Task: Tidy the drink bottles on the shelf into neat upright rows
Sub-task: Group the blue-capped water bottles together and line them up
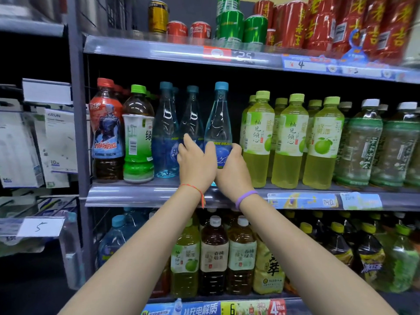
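Observation:
A clear blue bottle with a blue cap point(218, 123) stands upright at the front of the middle shelf point(136, 196). My right hand point(231, 169) grips its lower body from the right. My left hand point(195, 164) wraps round the base of a second blue bottle point(192, 114) just left of it, thumb up against the label. A third blue bottle point(165, 130) stands further left, beside a green-label tea bottle point(138, 135) and a red-capped dark drink point(106, 130). Right of my hands, yellow-green drink bottles point(291, 142) stand in upright rows.
Pale green tea bottles with white caps point(363, 144) fill the shelf's right end. Cans point(231, 26) line the shelf above, large bottles point(213, 255) the one below. A grey upright post point(78, 133) bounds the shelf on the left, with hanging packaged goods point(59, 142) beyond it.

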{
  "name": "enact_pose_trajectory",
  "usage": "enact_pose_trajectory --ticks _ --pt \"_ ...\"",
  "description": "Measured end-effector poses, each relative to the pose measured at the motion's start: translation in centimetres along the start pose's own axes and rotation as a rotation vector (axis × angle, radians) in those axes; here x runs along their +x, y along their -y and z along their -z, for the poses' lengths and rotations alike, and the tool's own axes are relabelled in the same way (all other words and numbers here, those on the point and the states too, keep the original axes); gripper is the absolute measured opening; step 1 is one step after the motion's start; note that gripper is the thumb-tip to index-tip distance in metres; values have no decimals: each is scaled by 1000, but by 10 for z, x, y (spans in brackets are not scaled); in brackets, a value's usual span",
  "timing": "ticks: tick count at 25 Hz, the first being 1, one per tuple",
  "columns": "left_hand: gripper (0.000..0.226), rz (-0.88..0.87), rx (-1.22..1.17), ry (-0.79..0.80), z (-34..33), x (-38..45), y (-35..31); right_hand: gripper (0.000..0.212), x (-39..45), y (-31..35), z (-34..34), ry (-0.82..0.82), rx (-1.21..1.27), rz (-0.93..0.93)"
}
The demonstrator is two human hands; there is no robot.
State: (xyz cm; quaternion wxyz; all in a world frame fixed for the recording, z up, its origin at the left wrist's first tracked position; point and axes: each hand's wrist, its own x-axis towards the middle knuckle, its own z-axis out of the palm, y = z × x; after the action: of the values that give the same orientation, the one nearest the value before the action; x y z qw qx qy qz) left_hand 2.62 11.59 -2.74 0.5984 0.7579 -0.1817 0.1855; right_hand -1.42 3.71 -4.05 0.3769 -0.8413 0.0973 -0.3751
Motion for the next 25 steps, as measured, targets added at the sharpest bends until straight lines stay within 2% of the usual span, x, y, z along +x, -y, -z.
enact_pose_trajectory --ticks 4,9,13,16,18,21,25 --pt "65 102 -103 37 -3 15 0 83 -2 -3 -1 -21 -6 28" --pt "66 120 -66 37 -9 23 7 72 -3 -3 -1 -39 4 43" --pt "84 232 -255 118 -12 39 4 65 -3 -4 -2 -38 -22 44" --pt "99 291 -215 132 -10 49 2 63 -2 -5 -4 -35 -54 49" --pt "94 305 -205 162 -12 55 5 65 -2 -4 -4 -19 -70 44" --pt "91 354 -317 251 -18 65 15 64 -1 -2 -5 -1 -65 22" --pt "64 391 -473 349 -23 65 19 83 -1 1 -6 28 -80 -10"
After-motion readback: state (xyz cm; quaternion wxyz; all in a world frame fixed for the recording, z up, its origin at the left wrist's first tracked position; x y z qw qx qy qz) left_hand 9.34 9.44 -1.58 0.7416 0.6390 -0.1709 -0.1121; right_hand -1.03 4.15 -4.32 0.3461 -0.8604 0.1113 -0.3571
